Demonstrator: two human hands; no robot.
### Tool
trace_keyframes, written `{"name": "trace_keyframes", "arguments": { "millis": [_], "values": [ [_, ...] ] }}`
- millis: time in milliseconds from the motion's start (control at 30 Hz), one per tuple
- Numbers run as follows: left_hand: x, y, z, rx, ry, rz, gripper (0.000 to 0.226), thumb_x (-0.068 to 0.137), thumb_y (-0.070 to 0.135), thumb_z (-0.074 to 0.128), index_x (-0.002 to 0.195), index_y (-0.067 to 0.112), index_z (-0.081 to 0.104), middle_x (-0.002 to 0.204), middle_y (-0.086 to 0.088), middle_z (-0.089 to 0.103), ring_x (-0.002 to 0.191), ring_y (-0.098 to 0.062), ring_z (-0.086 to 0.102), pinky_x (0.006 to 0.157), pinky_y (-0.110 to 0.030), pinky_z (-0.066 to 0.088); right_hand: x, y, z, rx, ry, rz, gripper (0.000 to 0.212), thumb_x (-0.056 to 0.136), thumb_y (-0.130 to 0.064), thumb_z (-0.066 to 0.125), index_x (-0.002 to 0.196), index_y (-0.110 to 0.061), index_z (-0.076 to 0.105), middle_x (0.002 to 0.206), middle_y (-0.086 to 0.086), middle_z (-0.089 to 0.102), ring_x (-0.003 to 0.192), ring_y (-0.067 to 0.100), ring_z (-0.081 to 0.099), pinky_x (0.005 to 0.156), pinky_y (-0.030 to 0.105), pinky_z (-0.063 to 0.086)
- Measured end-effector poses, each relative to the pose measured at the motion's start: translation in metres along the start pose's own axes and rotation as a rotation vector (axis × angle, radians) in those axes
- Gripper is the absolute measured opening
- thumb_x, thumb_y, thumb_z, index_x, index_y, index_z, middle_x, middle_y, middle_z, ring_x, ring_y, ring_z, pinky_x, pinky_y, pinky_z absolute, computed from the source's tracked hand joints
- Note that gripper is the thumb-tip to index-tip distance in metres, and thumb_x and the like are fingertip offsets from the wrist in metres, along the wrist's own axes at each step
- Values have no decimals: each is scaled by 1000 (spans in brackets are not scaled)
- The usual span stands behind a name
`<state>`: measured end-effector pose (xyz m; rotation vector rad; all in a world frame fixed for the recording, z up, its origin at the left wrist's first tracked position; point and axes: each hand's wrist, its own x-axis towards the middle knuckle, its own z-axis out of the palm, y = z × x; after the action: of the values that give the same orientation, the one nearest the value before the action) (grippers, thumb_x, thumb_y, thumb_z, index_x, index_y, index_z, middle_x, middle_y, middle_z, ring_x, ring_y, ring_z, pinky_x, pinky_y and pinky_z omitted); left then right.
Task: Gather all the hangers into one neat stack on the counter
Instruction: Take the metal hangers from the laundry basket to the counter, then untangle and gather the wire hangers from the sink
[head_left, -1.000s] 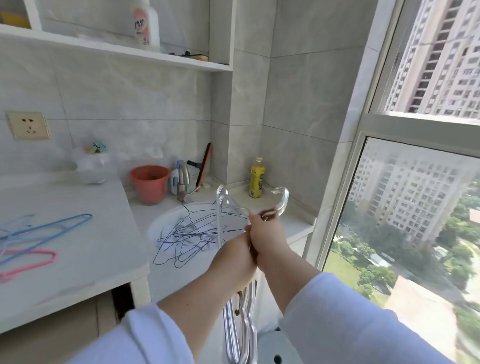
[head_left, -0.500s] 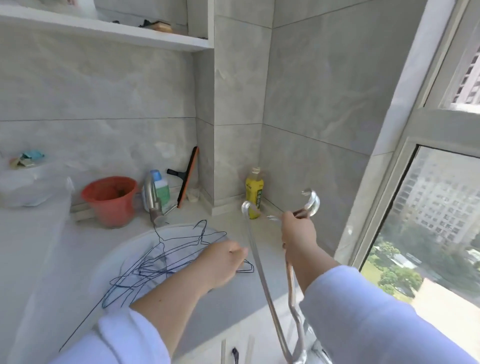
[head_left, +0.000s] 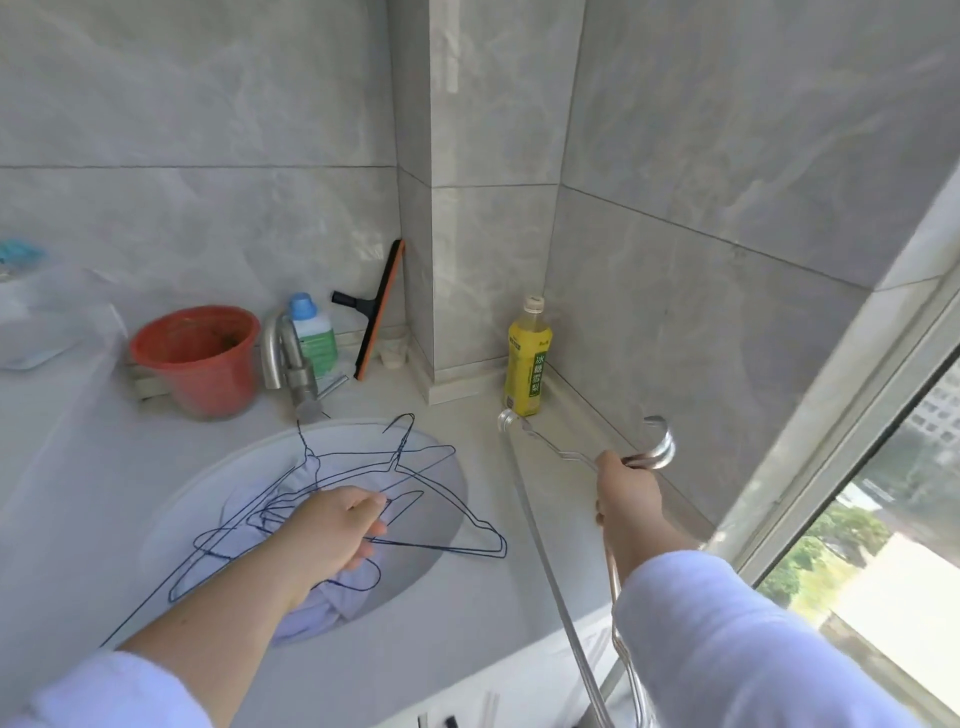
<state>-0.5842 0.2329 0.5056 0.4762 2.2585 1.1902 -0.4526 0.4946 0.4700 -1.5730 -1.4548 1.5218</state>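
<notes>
Several thin dark-blue wire hangers (head_left: 415, 499) lie tangled across the round white sink (head_left: 182, 499), over a pale cloth (head_left: 332, 603) in the basin. My left hand (head_left: 332, 525) reaches down onto the pile, its fingers curled around the wires. My right hand (head_left: 626, 491) is held over the counter's right side and grips silver metal hangers (head_left: 550, 561) near their hooks; their long bars slope down toward the bottom edge of the view. The light counter (head_left: 493, 587) runs around the sink.
Behind the sink stand an orange bucket (head_left: 200, 358), a steel faucet (head_left: 288, 358), a white detergent bottle (head_left: 311, 332) and a squeegee (head_left: 376, 312) leaning on the wall. A yellow drink bottle (head_left: 527, 358) stands in the right corner. A window (head_left: 883, 493) fills the right side.
My hands were together on the silver hangers. The left hand let go and dropped onto the blue wire hangers in the sink, while the right moved right with the silver ones. The view turned right.
</notes>
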Motion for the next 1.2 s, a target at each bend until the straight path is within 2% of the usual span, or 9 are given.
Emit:
{"name": "trace_keyframes", "arguments": {
  "millis": [200,333,467,567,667,833,933,1067,1200],
  "values": [
    [20,-5,5,35,-1,-31,15,94,31,45,85,30,57,91,4,67,73,-15,62,75,-33,54,30,8,11,-6,-61,27,18,71,-30,45,64,-13,47,58,4,44,41,20,36,43,26,32],
    [33,-6,4,39,-8,-44,13,94,29,45,97,27,58,92,2,68,74,-14,63,67,-27,52,50,14,19,34,-108,62,18,72,-29,45,67,-13,50,58,2,51,35,16,32,38,23,29],
    [43,-7,5,48,-34,-59,15,95,28,44,101,23,58,92,1,67,74,-16,62,68,-27,52,62,24,27,49,-79,131,15,78,-31,45,77,-18,52,71,5,68,47,20,44,47,27,37],
    [51,-7,5,38,-57,-70,16,95,27,44,101,21,58,93,-1,67,75,-17,61,69,-28,52,66,26,30,12,-25,144,16,77,-26,46,68,-12,49,70,10,59,57,27,49,56,33,43],
    [57,-7,6,32,-62,-74,16,95,26,43,97,21,59,94,-2,66,75,-17,60,67,-26,51,65,23,30,-183,44,90,25,81,-26,49,61,-11,49,66,9,53,73,30,55,76,38,47],
    [63,-6,8,31,-80,-77,15,95,26,44,97,22,58,93,-1,66,75,-16,61,67,-26,51,66,21,33,-231,56,125,27,83,-31,55,65,-12,49,63,1,45,63,23,48,71,30,37],
    [65,-7,8,35,-87,-77,14,95,26,44,98,24,58,94,0,66,76,-16,62,68,-27,51,64,24,40,-207,22,162,27,82,-35,58,72,-9,55,67,5,54,71,27,56,75,35,47],
    [63,-10,7,51,-98,-82,15,94,22,43,94,25,59,94,0,66,75,-14,61,64,-24,50,66,28,51,-267,-29,172,34,81,-40,55,62,-12,50,65,7,56,74,28,58,81,35,50],
    [60,-16,5,46,-96,-90,18,93,18,44,99,18,61,94,-2,66,70,-15,59,62,-24,48,67,30,48,-414,-41,133,28,88,-24,42,64,-12,49,73,8,55,82,26,54,77,31,42]
  ]
}}
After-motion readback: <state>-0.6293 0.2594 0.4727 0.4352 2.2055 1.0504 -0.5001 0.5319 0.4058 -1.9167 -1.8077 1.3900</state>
